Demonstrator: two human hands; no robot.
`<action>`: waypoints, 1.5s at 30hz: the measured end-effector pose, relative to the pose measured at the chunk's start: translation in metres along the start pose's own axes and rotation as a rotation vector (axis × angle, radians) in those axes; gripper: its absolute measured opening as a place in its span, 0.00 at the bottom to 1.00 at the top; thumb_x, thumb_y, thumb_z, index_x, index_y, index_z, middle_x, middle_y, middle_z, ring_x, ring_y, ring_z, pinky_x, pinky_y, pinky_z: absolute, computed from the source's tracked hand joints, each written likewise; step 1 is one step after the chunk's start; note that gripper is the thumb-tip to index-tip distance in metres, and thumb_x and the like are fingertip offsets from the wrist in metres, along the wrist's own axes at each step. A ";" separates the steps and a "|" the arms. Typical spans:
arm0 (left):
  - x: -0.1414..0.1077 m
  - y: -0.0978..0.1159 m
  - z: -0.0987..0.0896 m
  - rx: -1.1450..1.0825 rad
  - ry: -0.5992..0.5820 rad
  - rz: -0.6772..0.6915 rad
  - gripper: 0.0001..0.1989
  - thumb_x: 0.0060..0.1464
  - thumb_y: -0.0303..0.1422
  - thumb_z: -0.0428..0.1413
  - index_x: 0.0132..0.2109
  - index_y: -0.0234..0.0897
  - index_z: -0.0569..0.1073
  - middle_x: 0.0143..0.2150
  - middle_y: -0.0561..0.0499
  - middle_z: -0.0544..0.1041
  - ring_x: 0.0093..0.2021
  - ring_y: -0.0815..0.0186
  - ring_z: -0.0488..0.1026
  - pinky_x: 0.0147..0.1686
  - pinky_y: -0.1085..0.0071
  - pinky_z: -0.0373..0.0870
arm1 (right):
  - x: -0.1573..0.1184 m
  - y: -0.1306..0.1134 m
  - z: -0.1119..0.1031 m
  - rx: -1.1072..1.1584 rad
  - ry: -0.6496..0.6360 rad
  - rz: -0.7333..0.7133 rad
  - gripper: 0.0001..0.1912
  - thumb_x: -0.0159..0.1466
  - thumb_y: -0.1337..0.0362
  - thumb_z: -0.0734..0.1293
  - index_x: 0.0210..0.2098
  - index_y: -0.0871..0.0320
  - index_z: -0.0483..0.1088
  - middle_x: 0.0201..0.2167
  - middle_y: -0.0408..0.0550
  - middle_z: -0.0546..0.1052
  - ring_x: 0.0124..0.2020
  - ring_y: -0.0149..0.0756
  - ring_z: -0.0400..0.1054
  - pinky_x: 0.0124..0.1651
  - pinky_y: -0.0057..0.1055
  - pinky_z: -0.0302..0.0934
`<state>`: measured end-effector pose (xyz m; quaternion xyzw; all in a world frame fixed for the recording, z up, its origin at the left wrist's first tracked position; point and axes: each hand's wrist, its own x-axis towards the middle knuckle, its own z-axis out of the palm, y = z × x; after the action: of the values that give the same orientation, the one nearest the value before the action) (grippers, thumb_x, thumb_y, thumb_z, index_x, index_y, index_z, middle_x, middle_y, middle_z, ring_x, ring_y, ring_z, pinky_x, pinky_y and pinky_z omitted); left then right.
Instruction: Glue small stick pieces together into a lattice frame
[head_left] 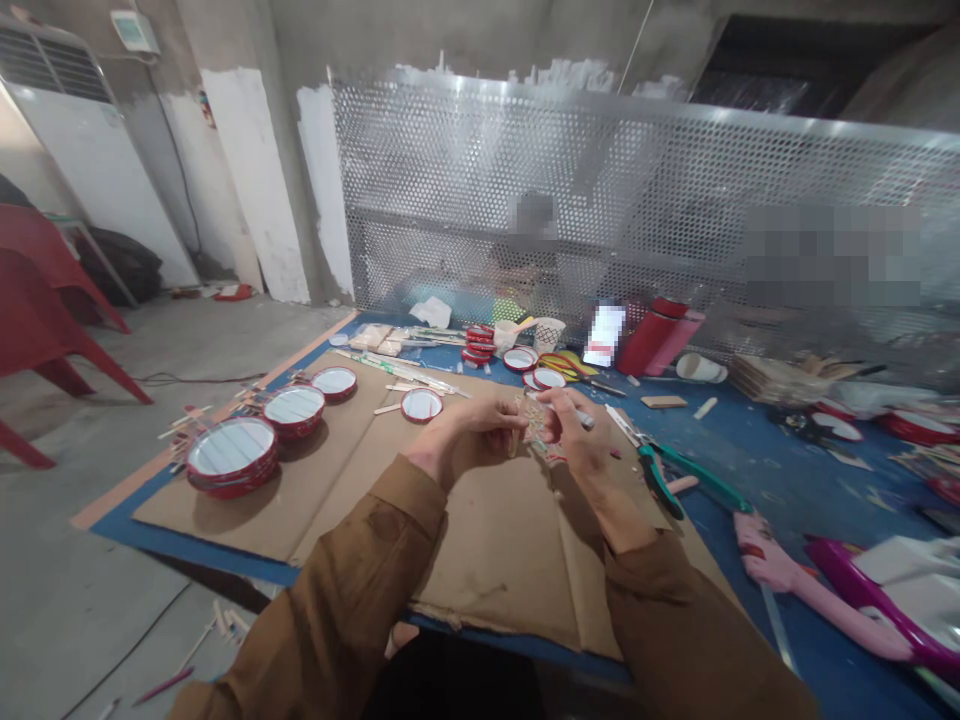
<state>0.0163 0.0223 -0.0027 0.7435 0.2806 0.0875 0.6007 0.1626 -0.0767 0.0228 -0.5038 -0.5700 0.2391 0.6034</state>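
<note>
My left hand (484, 425) is closed on a small wooden piece (515, 437) above the cardboard sheet (487, 540). Close by on its right, my right hand (574, 430) has its fingers pinched at a small patterned piece (536, 418) between the two hands, and a short whitish cylinder (584, 420) shows at its fingers. Fine detail of what the fingertips hold is too small to tell. Three round red-rimmed pieces with white tops, the largest (232, 457) nearest me, stand in a row on the left of the cardboard, sticks beside them. A small round one (421, 404) lies behind my left hand.
Green-handled pliers (705, 478), a pink tool (817, 600) and a purple-and-white object (900, 590) lie on the right. Toward the back are paper cups (550, 333), a lit phone (604, 335) and a red bottle (651, 335), before a perforated metal panel (450, 190). Red chairs (45, 320) stand left.
</note>
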 end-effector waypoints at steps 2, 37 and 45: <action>0.001 -0.001 0.000 0.003 -0.003 0.005 0.22 0.55 0.51 0.58 0.35 0.32 0.72 0.23 0.50 0.75 0.23 0.70 0.70 0.29 0.72 0.66 | 0.000 -0.001 0.000 -0.008 0.015 0.003 0.20 0.62 0.45 0.63 0.31 0.55 0.72 0.17 0.38 0.65 0.17 0.30 0.58 0.19 0.27 0.54; -0.001 0.001 -0.001 0.013 -0.015 0.006 0.24 0.56 0.52 0.56 0.33 0.32 0.72 0.24 0.49 0.76 0.24 0.70 0.70 0.30 0.72 0.66 | 0.000 0.003 0.000 -0.003 0.073 -0.020 0.21 0.61 0.43 0.64 0.30 0.55 0.71 0.16 0.38 0.65 0.16 0.29 0.57 0.18 0.26 0.54; -0.001 0.000 -0.001 0.015 -0.026 0.022 0.24 0.56 0.52 0.56 0.34 0.31 0.73 0.25 0.48 0.76 0.24 0.70 0.71 0.30 0.73 0.67 | 0.000 0.002 0.000 -0.013 0.039 -0.042 0.21 0.63 0.44 0.63 0.28 0.55 0.69 0.16 0.37 0.64 0.16 0.28 0.57 0.19 0.26 0.53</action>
<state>0.0147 0.0228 -0.0022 0.7519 0.2654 0.0825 0.5978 0.1632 -0.0758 0.0208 -0.5003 -0.5702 0.2127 0.6159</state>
